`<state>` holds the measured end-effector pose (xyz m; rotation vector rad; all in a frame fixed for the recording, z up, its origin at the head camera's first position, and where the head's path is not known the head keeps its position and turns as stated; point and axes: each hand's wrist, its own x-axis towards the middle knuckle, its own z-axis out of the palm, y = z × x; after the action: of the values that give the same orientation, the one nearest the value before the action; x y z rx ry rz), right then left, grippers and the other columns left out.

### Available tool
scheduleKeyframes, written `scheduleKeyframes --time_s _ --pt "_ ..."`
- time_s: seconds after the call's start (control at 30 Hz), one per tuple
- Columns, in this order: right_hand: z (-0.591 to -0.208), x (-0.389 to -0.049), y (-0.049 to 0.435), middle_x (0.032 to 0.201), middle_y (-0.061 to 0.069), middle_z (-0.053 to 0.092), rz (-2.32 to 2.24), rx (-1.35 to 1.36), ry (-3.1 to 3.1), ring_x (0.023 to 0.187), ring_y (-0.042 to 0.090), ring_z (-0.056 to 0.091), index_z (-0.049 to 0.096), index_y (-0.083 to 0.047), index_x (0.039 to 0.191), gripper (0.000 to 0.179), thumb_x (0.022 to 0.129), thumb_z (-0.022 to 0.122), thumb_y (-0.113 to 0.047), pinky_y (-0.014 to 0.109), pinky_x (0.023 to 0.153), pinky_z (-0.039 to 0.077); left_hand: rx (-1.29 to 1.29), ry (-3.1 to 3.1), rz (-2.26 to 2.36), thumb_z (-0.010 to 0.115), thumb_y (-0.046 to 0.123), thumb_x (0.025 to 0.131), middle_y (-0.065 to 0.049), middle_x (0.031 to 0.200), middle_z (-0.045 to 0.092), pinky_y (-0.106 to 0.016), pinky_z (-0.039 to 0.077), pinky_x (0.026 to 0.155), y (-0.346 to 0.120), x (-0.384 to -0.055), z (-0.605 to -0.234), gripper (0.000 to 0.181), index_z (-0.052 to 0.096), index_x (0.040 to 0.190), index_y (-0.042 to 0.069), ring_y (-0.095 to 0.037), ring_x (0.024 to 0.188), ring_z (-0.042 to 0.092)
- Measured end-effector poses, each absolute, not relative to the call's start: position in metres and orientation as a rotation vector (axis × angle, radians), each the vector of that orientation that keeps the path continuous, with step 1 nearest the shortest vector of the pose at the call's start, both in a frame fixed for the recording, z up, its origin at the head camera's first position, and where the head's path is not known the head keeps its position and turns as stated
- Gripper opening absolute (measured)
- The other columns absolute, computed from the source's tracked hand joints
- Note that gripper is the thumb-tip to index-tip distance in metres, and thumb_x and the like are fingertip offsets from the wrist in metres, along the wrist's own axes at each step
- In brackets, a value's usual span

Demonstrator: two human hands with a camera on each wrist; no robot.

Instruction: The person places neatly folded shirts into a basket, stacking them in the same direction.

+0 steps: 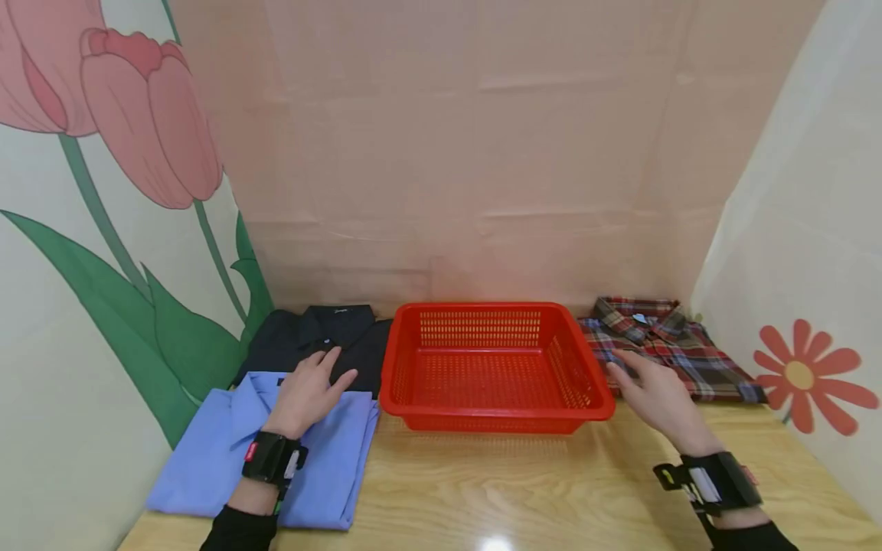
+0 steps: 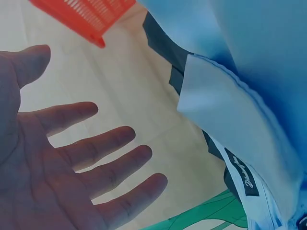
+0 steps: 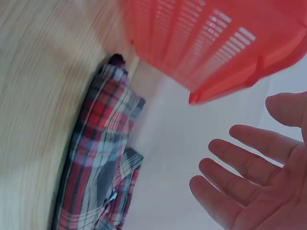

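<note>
My left hand [image 1: 304, 392] hovers over the folded light blue shirt [image 1: 200, 459], and nothing is in it. In the left wrist view its fingers [image 2: 112, 148] are spread, with the blue shirt's collar [image 2: 216, 91] and label beside them. On the other side, my right hand [image 1: 660, 398] is held near the right end of a red plastic basket [image 1: 496, 425], fingers extended and holding nothing. A folded plaid shirt [image 1: 689, 360] lies just beyond it. Behind the blue shirt a folded black shirt [image 1: 351, 329] is partly covered by it. The basket has nothing in it.
Everything stands on a light wooden table [image 1: 482, 482]. A beige sheet [image 1: 468, 153] rises behind the basket. White side panels carry painted tulips [image 1: 151, 122] on the left and a red flower [image 1: 799, 375] on the right.
</note>
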<state>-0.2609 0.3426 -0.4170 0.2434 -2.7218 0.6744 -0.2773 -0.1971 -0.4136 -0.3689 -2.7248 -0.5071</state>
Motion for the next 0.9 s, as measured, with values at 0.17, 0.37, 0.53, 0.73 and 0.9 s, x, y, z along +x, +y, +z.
scheduleKeyframes --time_s 0.17,0.37,0.53,0.73,0.9 --pt "-0.411 -0.259 0.326 0.119 0.031 0.059 0.716 0.249 -2.680 0.099 0.043 0.059 0.053 0.004 0.128 0.053 0.097 0.050 -0.038 0.065 0.077 0.048 -0.353 -2.731 -0.508 0.050 0.046 0.094 -0.028 0.126 0.054 -0.062 0.050 0.078 -0.200 -0.276 -0.414 0.062 0.046 0.137 0.001 -0.042 0.103 0.056" --pt "-0.405 -0.257 0.303 0.115 0.025 0.063 0.728 0.318 -2.660 0.086 0.032 0.063 0.056 -0.001 0.127 0.054 0.095 0.051 -0.044 0.056 0.071 0.054 -0.340 -2.749 -0.527 0.049 0.048 0.094 -0.027 0.125 0.055 -0.060 0.052 0.075 -0.202 -0.275 -0.413 0.062 0.046 0.137 0.003 -0.040 0.098 0.059" --pt "-0.405 -0.259 0.286 0.112 0.022 0.066 0.670 0.364 -2.655 0.083 0.030 0.060 0.059 -0.001 0.123 0.053 0.094 0.052 -0.045 0.053 0.071 0.054 -0.333 -2.752 -0.526 0.051 0.047 0.094 -0.026 0.124 0.057 -0.060 0.052 0.076 -0.203 -0.272 -0.411 0.061 0.047 0.136 0.003 -0.039 0.098 0.060" --pt "-0.407 -0.260 0.264 0.100 0.016 0.070 0.631 0.452 -2.641 0.067 0.019 0.058 0.063 -0.003 0.119 0.047 0.093 0.056 -0.041 0.043 0.060 0.056 -0.344 -2.737 -0.522 0.055 0.043 0.093 -0.026 0.122 0.058 -0.059 0.052 0.075 -0.205 -0.268 -0.409 0.056 0.052 0.131 0.002 -0.037 0.096 0.061" --pt "-0.405 -0.259 0.242 0.104 0.014 0.070 0.632 0.539 -2.614 0.076 0.021 0.064 0.065 -0.006 0.118 0.047 0.093 0.054 -0.044 0.052 0.075 0.055 -0.350 -2.738 -0.509 0.057 0.039 0.092 -0.025 0.120 0.060 -0.057 0.053 0.076 -0.211 -0.265 -0.409 0.054 0.054 0.129 0.000 -0.036 0.096 0.061"
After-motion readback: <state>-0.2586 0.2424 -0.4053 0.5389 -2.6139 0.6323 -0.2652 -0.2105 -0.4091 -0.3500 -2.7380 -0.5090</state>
